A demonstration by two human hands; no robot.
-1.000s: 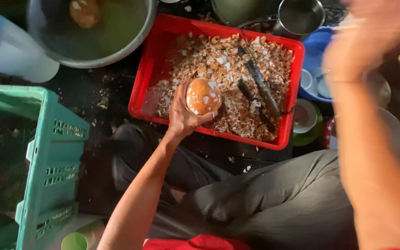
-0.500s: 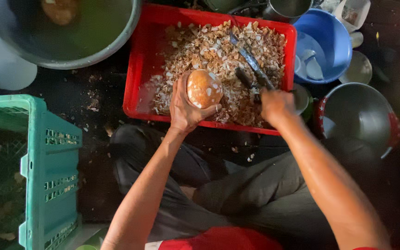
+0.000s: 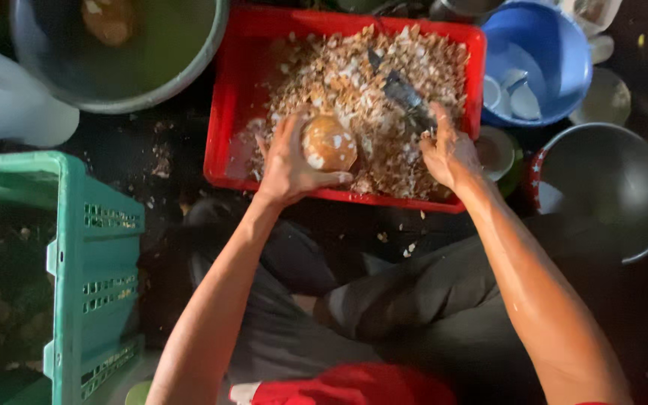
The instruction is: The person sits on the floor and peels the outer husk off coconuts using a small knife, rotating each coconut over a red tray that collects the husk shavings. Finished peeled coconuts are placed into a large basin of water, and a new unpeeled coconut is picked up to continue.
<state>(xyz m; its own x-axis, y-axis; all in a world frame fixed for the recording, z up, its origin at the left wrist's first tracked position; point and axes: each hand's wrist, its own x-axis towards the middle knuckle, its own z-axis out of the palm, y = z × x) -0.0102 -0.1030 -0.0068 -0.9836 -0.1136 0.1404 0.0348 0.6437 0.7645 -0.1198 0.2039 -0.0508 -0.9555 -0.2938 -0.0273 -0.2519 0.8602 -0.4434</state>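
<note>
Dark floor lies under everything, with a red tray (image 3: 223, 142) heaped with pale brown shell chips just ahead of the seated person's knees. Beyond the left hand (image 3: 288, 166) stands a large grey basin (image 3: 189, 67); beyond the right hand (image 3: 448, 150) sit a blue bowl (image 3: 564, 52) and a steel bowl (image 3: 609, 187), and a green crate (image 3: 76, 262) stands well out to the left.

The left hand's fingers (image 3: 331, 178) are curled round a round brown nut (image 3: 329, 142), half peeled and patched with white, holding it from the near side over the tray's near edge. The nut is nearly a ball, so no long axis can be read; its bared, speckled face turns up toward the camera. The right hand is closed on the handle end of a dark blade (image 3: 406, 97), which lies on the chips. Its long axis runs from the right fingers away and to the left, tip toward the tray's far wall.

My judgement of the risks: the left thumb and fingertips lie close to where a cut would land, so a glancing stroke off the hard round shell could reach them. The forearms look wet, and a slick grip could let the nut roll out or the blade twist. Chips already lie scattered outside the tray.
</note>
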